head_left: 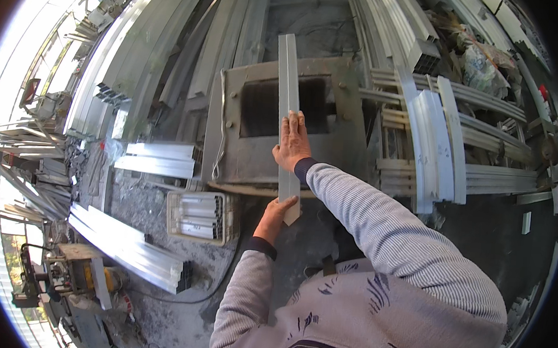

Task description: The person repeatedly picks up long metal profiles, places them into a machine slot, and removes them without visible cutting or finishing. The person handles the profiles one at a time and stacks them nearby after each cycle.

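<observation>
A long, ridged, pale metal bar [288, 71] points toward 12 o'clock over the grey metal counter [349, 143]. Left hand [274, 217]: grip closed around its 6 o'clock end. Right hand [294, 146]: grip clasping mid-length, fingers nearly straight.

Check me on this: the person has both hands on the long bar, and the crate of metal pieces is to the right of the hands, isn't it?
Not quite: the head view shows the crate of metal pieces to the left of the hands. The left hand and right hand are both on the long bar.
</observation>
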